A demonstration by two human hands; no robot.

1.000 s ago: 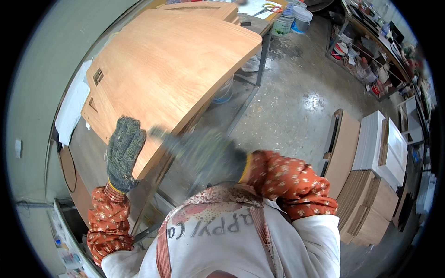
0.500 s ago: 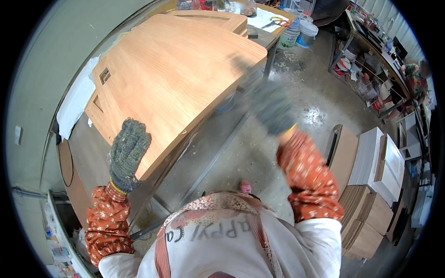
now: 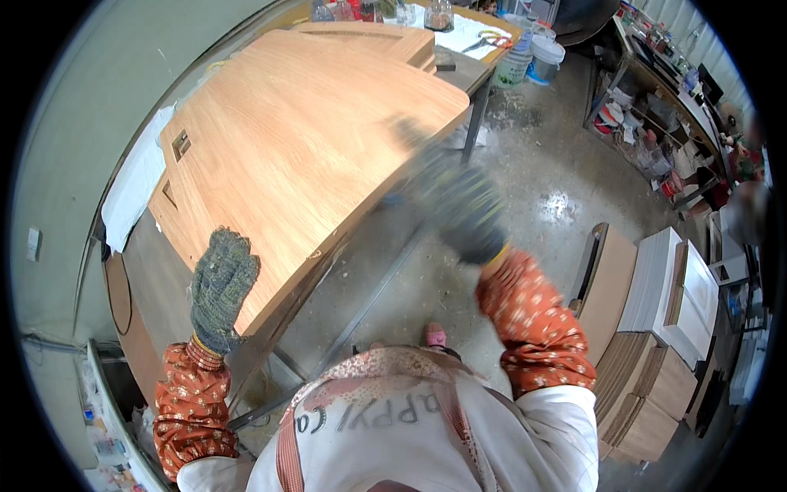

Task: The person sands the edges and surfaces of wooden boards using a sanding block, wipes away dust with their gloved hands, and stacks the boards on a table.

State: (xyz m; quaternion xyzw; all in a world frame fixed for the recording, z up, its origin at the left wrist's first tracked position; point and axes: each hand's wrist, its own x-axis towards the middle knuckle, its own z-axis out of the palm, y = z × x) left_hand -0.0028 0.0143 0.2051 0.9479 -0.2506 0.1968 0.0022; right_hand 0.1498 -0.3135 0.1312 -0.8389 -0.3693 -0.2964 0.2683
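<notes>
A large light-brown wooden panel (image 3: 303, 131) with rounded corners and two small cutouts lies tilted across a table. My left hand (image 3: 221, 287), in a dark grey knitted glove, rests flat on its near left corner, fingers stretched out. At the panel's right edge, my right hand (image 3: 463, 201) in a matching glove is smeared by motion. Its fingers look curled, and a dark blurred shape (image 3: 407, 131) shows beyond them over the panel's edge. What that shape is cannot be made out.
Another wooden piece (image 3: 369, 33) lies under the panel's far end. Scissors (image 3: 489, 41) and a glass jar (image 3: 439, 15) sit on the table behind. Buckets (image 3: 545, 57) stand beyond. Stacked boards (image 3: 643, 377) rise at the right. A wall (image 3: 74, 164) runs along the left.
My right hand has shifted slightly left along the panel's edge, still blurred. My left hand stays on the near corner, a little lower in view.
</notes>
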